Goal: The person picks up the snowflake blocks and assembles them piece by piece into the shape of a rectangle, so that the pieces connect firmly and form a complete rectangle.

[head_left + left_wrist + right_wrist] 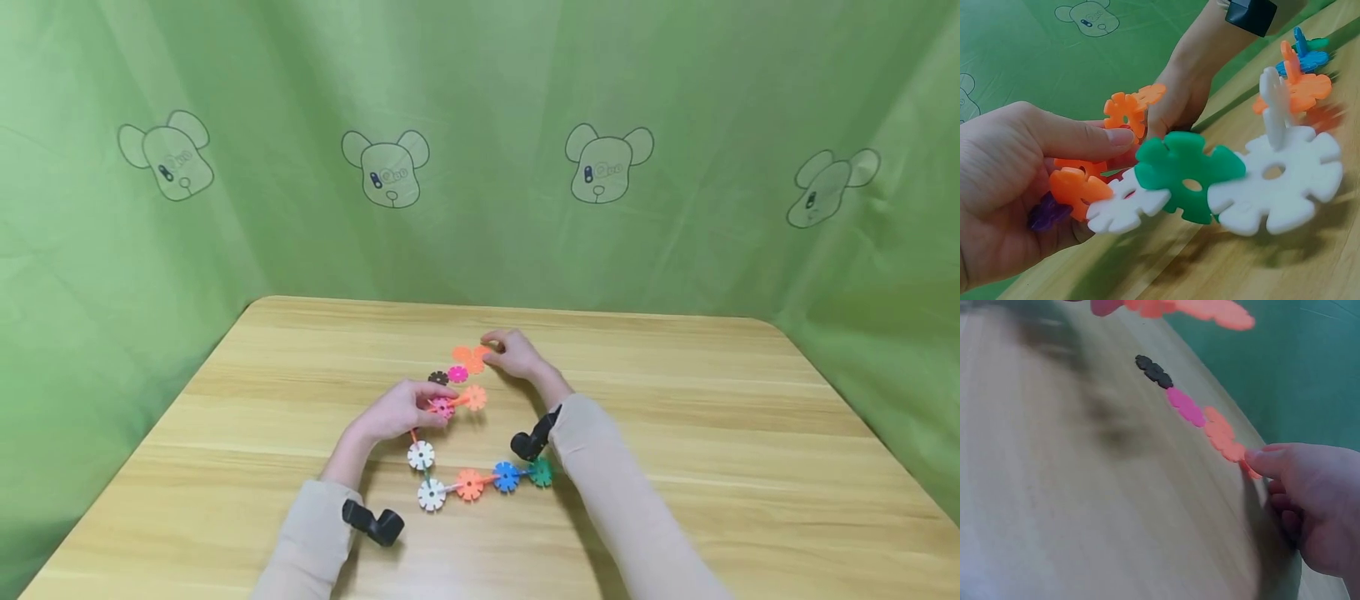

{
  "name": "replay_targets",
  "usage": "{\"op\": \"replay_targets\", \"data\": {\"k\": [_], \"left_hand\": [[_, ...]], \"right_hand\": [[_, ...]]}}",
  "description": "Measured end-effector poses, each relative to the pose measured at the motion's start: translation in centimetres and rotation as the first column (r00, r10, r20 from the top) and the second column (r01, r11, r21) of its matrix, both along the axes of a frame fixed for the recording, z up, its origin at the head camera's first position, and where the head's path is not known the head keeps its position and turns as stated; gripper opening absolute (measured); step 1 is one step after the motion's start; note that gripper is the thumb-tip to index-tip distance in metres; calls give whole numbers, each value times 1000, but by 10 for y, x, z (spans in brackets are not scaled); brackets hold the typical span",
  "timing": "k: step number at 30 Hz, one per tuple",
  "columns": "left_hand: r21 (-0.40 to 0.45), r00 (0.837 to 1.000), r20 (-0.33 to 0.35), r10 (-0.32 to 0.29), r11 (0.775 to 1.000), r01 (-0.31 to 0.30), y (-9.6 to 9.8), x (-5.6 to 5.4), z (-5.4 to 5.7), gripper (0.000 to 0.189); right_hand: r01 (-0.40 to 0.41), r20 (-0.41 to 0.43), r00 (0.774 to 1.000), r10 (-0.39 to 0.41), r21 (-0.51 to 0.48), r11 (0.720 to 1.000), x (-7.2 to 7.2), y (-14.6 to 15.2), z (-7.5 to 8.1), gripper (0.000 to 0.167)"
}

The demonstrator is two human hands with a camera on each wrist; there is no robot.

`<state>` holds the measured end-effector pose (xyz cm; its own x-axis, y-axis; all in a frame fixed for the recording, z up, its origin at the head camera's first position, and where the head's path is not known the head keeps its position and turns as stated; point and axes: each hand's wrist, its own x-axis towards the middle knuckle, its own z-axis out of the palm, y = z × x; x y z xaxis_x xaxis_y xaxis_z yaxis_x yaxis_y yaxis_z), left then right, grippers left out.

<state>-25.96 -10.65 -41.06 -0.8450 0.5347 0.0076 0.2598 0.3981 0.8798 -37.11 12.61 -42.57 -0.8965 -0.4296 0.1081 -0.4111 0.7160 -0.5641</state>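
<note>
My left hand [397, 410] holds a chain of interlocked flower-shaped plastic discs, gripping it close to a pink disc [442, 407]. Past the fingertips, an orange disc [476, 397] forms that end. The chain bends round through a white disc [421, 455], a second white disc [431, 495], an orange one [470, 484] and a blue one [506, 477] to a green disc [540, 472]. In the left wrist view, purple disc [1047, 212] sits within the palm, partly hidden. Farther back, my right hand [516, 353] pinches a loose orange disc [1251, 470] between thumb and finger.
Beside the right hand lie more loose orange discs [1218, 428], then a pink disc [1185, 407] and a black disc [1154, 371]. The wooden table [712, 433] has its far edge just behind them, and a green curtain [495, 250] hangs beyond.
</note>
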Motion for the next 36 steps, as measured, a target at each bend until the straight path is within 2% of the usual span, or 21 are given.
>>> {"op": "replay_targets", "data": {"k": [5,6,8,12,13,16,18,22,27,36], "left_hand": [[-6,1000,-5,0,1000,0,-1,0,-1,47],[-7,1000,-4,2,1000,-2,-1,0,-1,47],[-7,1000,-2,8,1000,-8,0,0,-1,47],[0,1000,-4,12,1000,-12,0,1,-1,48],[0,1000,-6,12,1000,-12,0,0,-1,48],[1,1000,-11,7,1000,-7,0,0,-1,48],[0,1000,-11,6,1000,-6,0,1,-1,49],[-3,1000,-17,9,1000,-9,2,2,-1,48],[-5,1000,-5,16,1000,-16,3,2,-1,47],[-15,1000,1,21,1000,-21,4,2,-1,45]], "right_hand": [[59,48,997,-62,63,996,-4,-4,-3,31],[41,32,999,-42,30,999,-14,-1,-14,30],[42,59,997,-42,3,999,-23,3,-23,30],[77,95,993,-69,-80,994,-24,10,-23,30],[113,122,987,-104,-71,991,-13,8,-12,30],[135,111,986,-122,-116,984,1,13,-4,25],[130,109,987,-114,-150,980,5,19,-3,21],[138,192,977,-93,-235,962,13,31,-1,17],[140,264,963,-49,-337,931,32,39,1,17],[153,268,963,-31,-448,881,74,36,7,18]]}}
